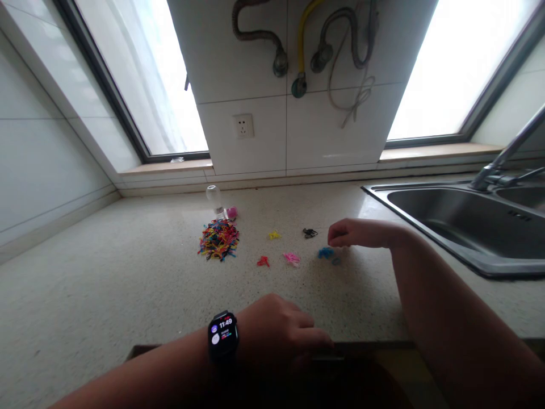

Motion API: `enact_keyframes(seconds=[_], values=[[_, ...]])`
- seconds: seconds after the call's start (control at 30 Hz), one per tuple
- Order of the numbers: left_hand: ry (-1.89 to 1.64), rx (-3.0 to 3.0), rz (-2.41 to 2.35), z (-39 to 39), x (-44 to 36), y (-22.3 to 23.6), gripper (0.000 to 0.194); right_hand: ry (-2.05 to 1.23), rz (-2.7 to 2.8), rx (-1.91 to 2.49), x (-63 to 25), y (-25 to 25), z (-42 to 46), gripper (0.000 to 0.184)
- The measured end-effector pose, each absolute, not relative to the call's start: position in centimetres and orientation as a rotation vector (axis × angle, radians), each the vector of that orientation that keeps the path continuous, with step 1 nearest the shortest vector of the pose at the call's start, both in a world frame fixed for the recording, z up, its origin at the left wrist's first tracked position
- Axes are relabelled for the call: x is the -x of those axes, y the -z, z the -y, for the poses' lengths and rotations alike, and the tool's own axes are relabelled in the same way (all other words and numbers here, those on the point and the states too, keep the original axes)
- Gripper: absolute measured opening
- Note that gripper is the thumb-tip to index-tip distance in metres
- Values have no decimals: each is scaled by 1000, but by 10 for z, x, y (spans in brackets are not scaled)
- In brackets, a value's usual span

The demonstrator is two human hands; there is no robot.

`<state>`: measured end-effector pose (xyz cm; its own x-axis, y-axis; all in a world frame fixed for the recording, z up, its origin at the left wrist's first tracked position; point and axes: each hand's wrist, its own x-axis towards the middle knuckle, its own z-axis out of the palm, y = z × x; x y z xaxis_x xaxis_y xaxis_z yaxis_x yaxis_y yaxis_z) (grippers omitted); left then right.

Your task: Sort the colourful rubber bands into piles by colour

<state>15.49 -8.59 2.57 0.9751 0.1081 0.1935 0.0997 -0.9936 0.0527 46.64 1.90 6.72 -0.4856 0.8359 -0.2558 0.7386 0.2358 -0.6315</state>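
My right hand (347,233) is just above the counter, its fingers curled together beside a small blue pile (326,253); what they pinch, if anything, is hidden. A pale blue loop (336,261) lies by that pile. My left hand (285,329), with a watch on the wrist, hovers over the counter's front edge, fingers loosely stretched and holding nothing visible. Small sorted piles that look like rubber bands lie between: black (310,233), yellow (274,234), pink (292,259) and red (263,261). Farther left is a big mixed-colour heap (219,240).
Behind the heap stand a clear plastic container (213,197) and a pink piece (231,213). A steel sink (426,238) with a tap (489,173) is set in the counter (128,272) at right. The tiled wall has a socket (244,126) and hoses.
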Motion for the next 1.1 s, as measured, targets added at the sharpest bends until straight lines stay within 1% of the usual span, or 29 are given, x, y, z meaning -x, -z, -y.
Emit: enact_keyframes(seconds=[0.1,0.27,0.63,0.8,0.93,1.1], values=[[-318,-3077,-169,86,-155,-24,32,-1078,2313,1537,-468,-65,-20,37],[-342,-3062,-160,86,-155,-24,32,-1110,2339,1532,-461,-66,-18,44],[-322,-3063,-157,86,-155,-26,33,-1106,2544,1474,-445,-79,-10,36],[-328,-3074,-157,86,-155,-28,32,-1103,2580,1507,-449,-78,-10,38],[-317,-3075,-161,86,-155,-27,32,-1129,2534,1510,-452,-75,-12,41],[-325,-3081,-159,86,-155,-24,31,-1036,2393,1524,-457,-65,-20,41]])
